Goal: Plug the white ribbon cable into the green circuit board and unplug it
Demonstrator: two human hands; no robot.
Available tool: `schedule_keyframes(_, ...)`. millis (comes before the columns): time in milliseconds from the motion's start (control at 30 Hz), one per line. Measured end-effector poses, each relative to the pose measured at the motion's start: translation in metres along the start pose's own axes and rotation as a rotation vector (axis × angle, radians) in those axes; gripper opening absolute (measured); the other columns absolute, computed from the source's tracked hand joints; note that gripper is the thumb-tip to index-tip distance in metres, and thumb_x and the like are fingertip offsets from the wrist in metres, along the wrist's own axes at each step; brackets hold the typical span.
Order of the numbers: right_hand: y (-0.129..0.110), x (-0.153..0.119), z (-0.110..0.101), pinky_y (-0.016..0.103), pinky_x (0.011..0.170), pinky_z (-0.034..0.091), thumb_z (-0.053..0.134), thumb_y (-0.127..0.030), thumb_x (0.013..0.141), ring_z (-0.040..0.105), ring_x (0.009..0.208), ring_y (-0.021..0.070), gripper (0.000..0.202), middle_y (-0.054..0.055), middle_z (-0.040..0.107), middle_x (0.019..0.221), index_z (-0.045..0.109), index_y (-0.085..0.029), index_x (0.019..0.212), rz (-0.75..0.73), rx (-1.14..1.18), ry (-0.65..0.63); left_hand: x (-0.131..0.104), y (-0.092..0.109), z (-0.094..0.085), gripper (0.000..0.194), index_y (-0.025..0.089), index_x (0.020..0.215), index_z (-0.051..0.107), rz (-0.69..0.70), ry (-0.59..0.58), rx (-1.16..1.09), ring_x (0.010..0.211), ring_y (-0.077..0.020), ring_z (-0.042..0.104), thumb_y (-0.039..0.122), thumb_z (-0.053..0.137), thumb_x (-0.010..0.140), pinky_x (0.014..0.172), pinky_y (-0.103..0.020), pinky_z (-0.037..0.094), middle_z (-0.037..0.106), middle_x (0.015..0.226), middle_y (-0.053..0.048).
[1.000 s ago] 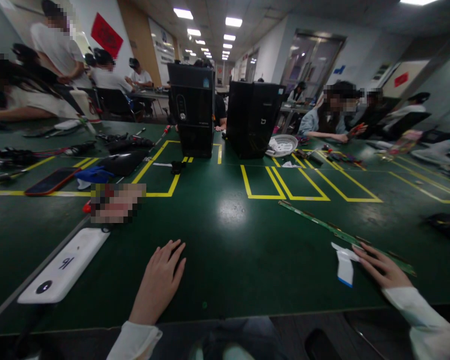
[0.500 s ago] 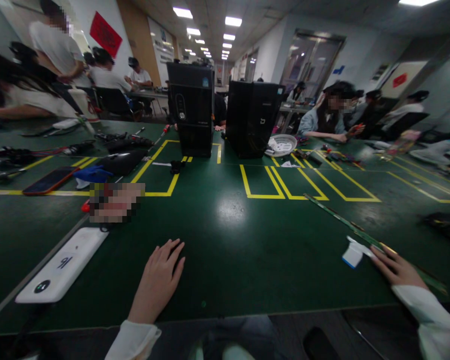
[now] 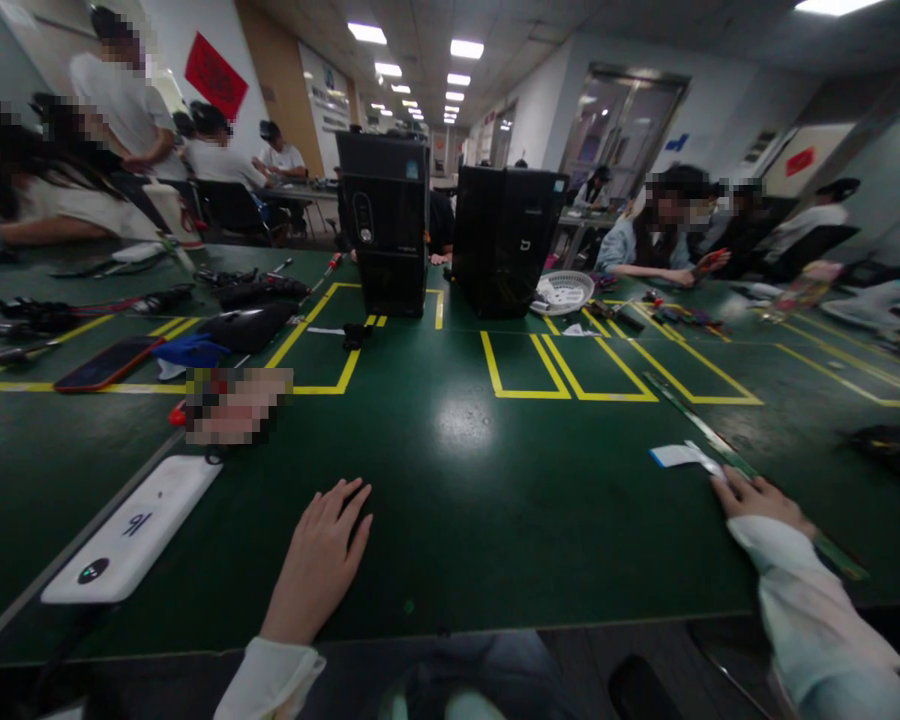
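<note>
I'm seeing a long, narrow green circuit strip (image 3: 709, 432) lying slantwise on the smooth, dully shining green table (image 3: 495, 540). The person's right hand (image 3: 765, 498) is resting over its middle, fingers bent; from here I can't tell whether they're pinching or only pressing. A flat white ribbon (image 3: 679, 456), creased and blue at its end, is reaching out from under those fingertips, left of the strip. Well apart, farther left of the strip, the left hand (image 3: 319, 560) is lying palm down, fingers loosely spread and gripping nothing. Beyond that hand, at the far left from the strip, a glossy white slab (image 3: 131, 530) with rounded corners is lying on the table. Behind the strip, straight yellow tape (image 3: 607, 397) is forming angular outlines, a round, latticed white basket (image 3: 565, 292) is sitting, and two boxy black computer towers, one (image 3: 386, 220) beside the other (image 3: 510, 240), are standing upright.
</note>
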State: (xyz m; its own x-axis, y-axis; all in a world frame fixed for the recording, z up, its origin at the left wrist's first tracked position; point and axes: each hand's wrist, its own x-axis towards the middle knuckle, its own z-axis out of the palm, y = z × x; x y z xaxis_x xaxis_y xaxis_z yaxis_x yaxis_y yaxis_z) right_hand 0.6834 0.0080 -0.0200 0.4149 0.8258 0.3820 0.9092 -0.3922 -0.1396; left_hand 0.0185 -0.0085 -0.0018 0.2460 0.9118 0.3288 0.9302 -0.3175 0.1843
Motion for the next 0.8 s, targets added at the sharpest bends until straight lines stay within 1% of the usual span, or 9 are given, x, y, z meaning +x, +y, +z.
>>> schedule_keyframes(67,-0.013,0.008,0.007,0.072,0.076,0.029,0.047,-0.066,0.075,0.049,0.11,0.0495,0.064,0.033,0.053,0.121,0.07,-0.02,0.113,0.235,-0.016,-0.069,0.0,0.001,-0.001,0.042,0.017,0.13,0.053,-0.006,0.003,-0.005,0.129,-0.0282,0.047,0.035,0.039,0.094,0.108,-0.05,0.035,0.055,0.135,-0.011)
schedule_keyframes(100,-0.019,0.012,0.01,0.072,0.076,0.028,0.05,-0.069,0.072,0.048,0.11,0.0503,0.067,0.033,0.053,0.121,0.069,-0.02,0.114,0.299,0.003,-0.08,0.0,0.001,-0.001,0.042,0.017,0.13,0.053,-0.007,0.004,-0.005,0.129,-0.0279,0.047,0.035,0.039,0.094,0.109,-0.05,0.035,0.055,0.135,-0.011)
schedule_keyframes(167,-0.03,0.017,0.014,0.073,0.075,0.026,0.055,-0.071,0.068,0.047,0.11,0.0504,0.067,0.032,0.054,0.119,0.071,-0.021,0.11,0.289,0.071,-0.03,0.0,0.001,-0.002,0.042,0.017,0.13,0.054,-0.007,0.002,0.0,0.129,-0.0276,0.047,0.035,0.039,0.095,0.109,-0.05,0.034,0.055,0.134,-0.011)
schedule_keyframes(233,-0.039,0.02,0.013,0.073,0.075,0.024,0.055,-0.073,0.068,0.045,0.11,0.051,0.068,0.034,0.053,0.118,0.071,-0.019,0.107,0.281,0.093,-0.012,0.001,0.001,-0.002,0.042,0.017,0.13,0.053,-0.004,-0.004,0.007,0.129,-0.0276,0.047,0.034,0.039,0.095,0.109,-0.05,0.034,0.055,0.134,-0.011)
schedule_keyframes(367,-0.061,0.019,0.0,0.07,0.082,0.027,0.039,-0.07,0.08,0.04,0.119,0.0507,0.075,0.034,0.044,0.131,0.06,-0.015,0.126,0.333,-0.036,-0.191,0.001,0.0,-0.002,0.042,0.017,0.129,0.054,-0.005,-0.004,0.015,0.128,-0.028,0.047,0.034,0.039,0.094,0.108,-0.05,0.035,0.056,0.134,-0.012)
schedule_keyframes(500,-0.084,0.011,-0.013,0.064,0.091,0.029,0.023,-0.059,0.091,0.037,0.125,0.0435,0.066,0.027,0.042,0.136,0.052,-0.017,0.133,0.41,-0.158,-0.238,0.002,0.0,0.0,0.041,0.016,0.128,0.055,0.002,0.006,0.022,0.127,-0.0283,0.049,0.034,0.039,0.094,0.108,-0.05,0.036,0.056,0.133,-0.012)
schedule_keyframes(633,-0.089,0.006,-0.013,0.059,0.097,0.03,0.023,-0.057,0.092,0.033,0.131,0.0395,0.064,0.023,0.038,0.142,0.052,-0.017,0.132,0.364,-0.201,-0.211,0.002,0.0,0.0,0.042,0.016,0.128,0.055,0.008,0.019,0.024,0.126,-0.0284,0.049,0.035,0.038,0.095,0.107,-0.05,0.037,0.057,0.133,-0.012)
schedule_keyframes(733,-0.083,0.009,-0.005,0.055,0.102,0.028,0.027,-0.054,0.093,0.03,0.135,0.0366,0.06,0.019,0.034,0.148,0.057,-0.016,0.129,0.239,-0.249,-0.163,0.002,0.0,-0.001,0.042,0.015,0.128,0.055,0.012,0.011,0.027,0.127,-0.0289,0.049,0.035,0.039,0.095,0.107,-0.051,0.037,0.057,0.132,-0.013)
schedule_keyframes(800,-0.082,0.015,0.001,0.052,0.103,0.03,0.032,-0.05,0.093,0.032,0.134,0.0362,0.056,0.019,0.038,0.146,0.059,-0.014,0.127,0.138,-0.263,-0.147,0.001,-0.001,-0.001,0.042,0.015,0.128,0.055,0.011,0.008,0.028,0.126,-0.029,0.049,0.035,0.039,0.094,0.107,-0.051,0.036,0.057,0.132,-0.013)
